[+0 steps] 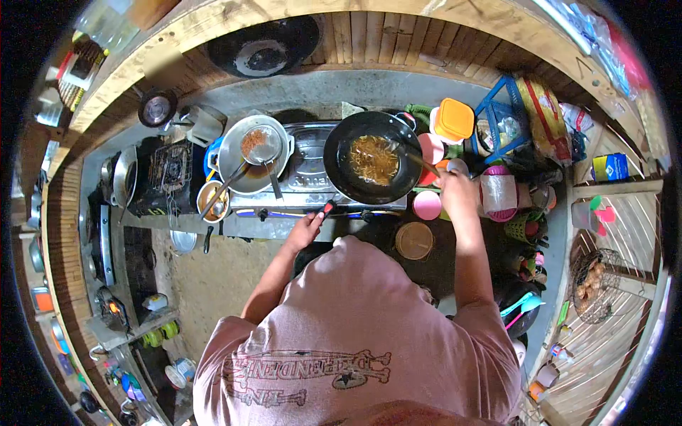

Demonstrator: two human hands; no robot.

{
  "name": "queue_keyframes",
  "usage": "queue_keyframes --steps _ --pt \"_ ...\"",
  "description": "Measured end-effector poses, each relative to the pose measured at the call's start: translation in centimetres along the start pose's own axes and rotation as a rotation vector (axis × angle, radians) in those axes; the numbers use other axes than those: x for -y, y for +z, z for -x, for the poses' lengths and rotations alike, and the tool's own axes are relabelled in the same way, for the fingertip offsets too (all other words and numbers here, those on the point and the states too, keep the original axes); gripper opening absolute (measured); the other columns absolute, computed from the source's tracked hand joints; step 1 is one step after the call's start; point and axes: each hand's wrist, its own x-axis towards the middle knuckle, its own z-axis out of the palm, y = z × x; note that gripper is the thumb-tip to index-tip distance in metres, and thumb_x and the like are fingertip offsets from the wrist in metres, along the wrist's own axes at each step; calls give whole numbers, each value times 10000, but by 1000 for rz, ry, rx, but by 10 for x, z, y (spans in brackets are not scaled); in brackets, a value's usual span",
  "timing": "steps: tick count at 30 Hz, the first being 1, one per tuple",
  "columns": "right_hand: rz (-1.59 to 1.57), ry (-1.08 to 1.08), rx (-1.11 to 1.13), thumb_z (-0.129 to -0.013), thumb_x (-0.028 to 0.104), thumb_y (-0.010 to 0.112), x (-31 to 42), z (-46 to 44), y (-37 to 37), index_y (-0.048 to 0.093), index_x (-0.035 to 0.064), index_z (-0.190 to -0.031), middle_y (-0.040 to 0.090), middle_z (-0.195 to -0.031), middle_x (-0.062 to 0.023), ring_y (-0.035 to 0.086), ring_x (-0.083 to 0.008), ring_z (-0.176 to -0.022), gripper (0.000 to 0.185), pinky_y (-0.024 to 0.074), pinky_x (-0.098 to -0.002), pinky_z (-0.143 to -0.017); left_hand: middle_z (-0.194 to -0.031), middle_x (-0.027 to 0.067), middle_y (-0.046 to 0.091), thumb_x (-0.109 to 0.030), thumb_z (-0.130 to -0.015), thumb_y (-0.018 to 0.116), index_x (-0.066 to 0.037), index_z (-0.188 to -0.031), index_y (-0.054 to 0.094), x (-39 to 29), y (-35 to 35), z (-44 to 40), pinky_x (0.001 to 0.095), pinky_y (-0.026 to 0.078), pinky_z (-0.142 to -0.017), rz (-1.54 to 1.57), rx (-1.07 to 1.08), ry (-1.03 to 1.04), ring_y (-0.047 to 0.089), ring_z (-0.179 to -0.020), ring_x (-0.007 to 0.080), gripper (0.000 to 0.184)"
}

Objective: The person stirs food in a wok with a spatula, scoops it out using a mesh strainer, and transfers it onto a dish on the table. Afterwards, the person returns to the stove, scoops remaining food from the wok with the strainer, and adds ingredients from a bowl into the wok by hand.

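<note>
A black wok [337, 160] sits on the right side of a silver gas stove [310, 153]. Brown shredded food [375, 160] lies in oil at its bottom. My left hand [305, 231] is closed around the wok's black and red handle [327, 208], at the near left of the pan. In my right hand [456, 186] is the handle of a spatula [412, 155], which slants left into the wok; its tip is at the right edge of the food. A pot [231, 153] stands left of the wok, with a strainer [262, 144] of reddish-brown bits over it.
A small pot [214, 201] with a utensil across it is at the counter's front left. Right of the wok crowd pink containers [428, 205], an orange-lidded tub [455, 119] and a blue rack [499, 117]. Another burner [170, 169] is far left. A round lidded container [414, 241] sits below the counter.
</note>
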Motion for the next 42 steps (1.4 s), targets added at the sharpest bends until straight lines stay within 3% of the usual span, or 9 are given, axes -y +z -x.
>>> queue_keyframes --steps 5,11,17,20,25,27,33,35,42 --pt "14 128 -31 -931 135 490 0 -18 31 631 56 -1198 686 -1076 -181 703 -365 -866 312 570 -483 -706 -562 -44 430 -521 -998 512 -113 -814 514 13 -1 -8 265 274 -403 -26 9 18 366 -435 70 448" --pt "-249 150 147 -969 219 497 19 -32 105 667 31 -1045 694 -899 -218 685 -405 -859 264 536 -517 -755 -564 -42 426 -531 -997 505 -107 -823 520 11 -2 -8 259 275 -405 -6 42 -16 368 -436 73 459" --pt "-359 51 157 -928 194 539 36 9 57 684 93 -1078 699 -928 -215 681 -403 -889 233 530 -515 -778 -574 -40 418 -474 -1011 514 -80 -835 550 -5 -3 -2 275 307 -454 16 42 -64 390 -483 79 433" --pt "-357 83 93 -926 177 540 21 24 37 675 124 -1195 704 -933 -193 685 -386 -864 306 529 -519 -761 -574 -41 426 -509 -998 519 -78 -856 554 4 -4 -7 269 293 -439 43 56 -38 385 -470 77 454" --pt "-191 167 62 -905 134 502 3 13 40 615 37 -1176 695 -928 -223 688 -406 -820 310 554 -515 -709 -568 -37 436 -543 -987 521 -74 -875 561 -2 -5 -5 263 282 -427 6 61 -1 383 -456 76 483" --pt "-183 191 -29 -913 110 474 -1 3 62 627 13 -1134 674 -881 -281 688 -402 -842 286 535 -544 -706 -564 -36 432 -541 -991 511 -76 -873 557 5 -6 -8 264 275 -427 52 74 -33 376 -454 75 482" --pt "-459 210 106 -919 180 499 0 -21 132 649 32 -1059 692 -958 -250 676 -429 -901 252 533 -521 -807 -567 -47 407 -493 -1003 523 -81 -859 554 -6 -5 -1 273 273 -432 55 64 -43 367 -464 71 438" --pt "-530 93 143 -920 197 512 -1 -18 141 671 49 -1005 698 -969 -225 679 -403 -918 233 521 -504 -825 -559 -42 412 -510 -998 518 -79 -864 555 -6 -5 -3 271 271 -428 46 70 -34 367 -456 73 454" --pt "-390 114 18 -940 206 518 13 23 53 681 88 -1102 693 -897 -210 679 -393 -874 258 522 -520 -772 -552 -39 425 -529 -997 505 -92 -869 556 -6 -6 -3 261 272 -418 17 63 -36 369 -448 75 458"
